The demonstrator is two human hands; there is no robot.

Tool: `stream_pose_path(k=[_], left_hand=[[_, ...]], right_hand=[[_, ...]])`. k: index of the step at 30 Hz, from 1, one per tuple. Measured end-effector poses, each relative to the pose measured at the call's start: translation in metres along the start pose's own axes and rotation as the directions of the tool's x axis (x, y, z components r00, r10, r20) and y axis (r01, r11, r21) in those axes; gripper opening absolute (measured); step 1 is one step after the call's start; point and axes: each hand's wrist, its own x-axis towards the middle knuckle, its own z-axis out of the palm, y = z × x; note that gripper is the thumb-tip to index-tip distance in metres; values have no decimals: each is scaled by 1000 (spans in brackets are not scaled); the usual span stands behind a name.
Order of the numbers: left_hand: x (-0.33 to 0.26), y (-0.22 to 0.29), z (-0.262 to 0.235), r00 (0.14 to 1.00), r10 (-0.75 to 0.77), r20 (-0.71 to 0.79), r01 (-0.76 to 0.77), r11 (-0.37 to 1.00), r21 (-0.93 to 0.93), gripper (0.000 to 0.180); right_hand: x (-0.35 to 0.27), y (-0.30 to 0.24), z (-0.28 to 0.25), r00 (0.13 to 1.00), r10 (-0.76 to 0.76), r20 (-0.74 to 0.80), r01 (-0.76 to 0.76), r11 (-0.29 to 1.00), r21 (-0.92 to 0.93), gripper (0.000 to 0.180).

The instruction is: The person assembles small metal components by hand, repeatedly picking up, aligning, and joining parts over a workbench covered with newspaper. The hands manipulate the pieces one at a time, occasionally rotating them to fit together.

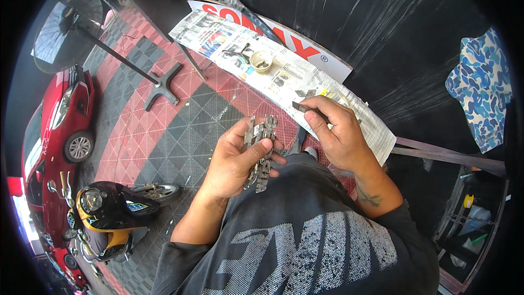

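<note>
My left hand is closed around a grey, notched, metal-looking piece with link-like segments. Its thumb presses across the front, and the piece sticks out above and below the fingers. My right hand is raised over the near edge of a long, narrow table covered with newspaper. Between its thumb and forefinger it pinches a small, dark, flat piece, whose exact kind I cannot make out. The two hands are apart. On the newspaper beyond them stands a small round tub, with a black object beside it.
A white signboard leans behind the table against a black wall. To the left stand a fan on a post, a motorbike and a red car on tiled flooring. Blue camouflage cloth hangs at right, above a shelf.
</note>
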Motion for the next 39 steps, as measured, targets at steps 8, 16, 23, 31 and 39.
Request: stream_pose_path(k=[8,16,23,31,39], left_hand=[[-2,-3,4,999,4,-34,-2,998,62,38],[2,-5,5,1000,-14,11,13,996,89,39],[1,-11,5,998,31,46,-34,997,68,41],[-8,-16,-23,995,90,-32,-83,982,170,32],[-4,-19,-25,976,204,-77,-183,958,221,26]], right_hand=[[-2,-1,5,994,110,17,-111,972,208,20],[-8,6,28,953,258,157,-301,773,559,17],[-6,18,32,962,238,134,-272,822,500,15],[0,21,17,938,329,106,-331,765,552,14],[0,21,15,939,327,105,-329,767,551,14]])
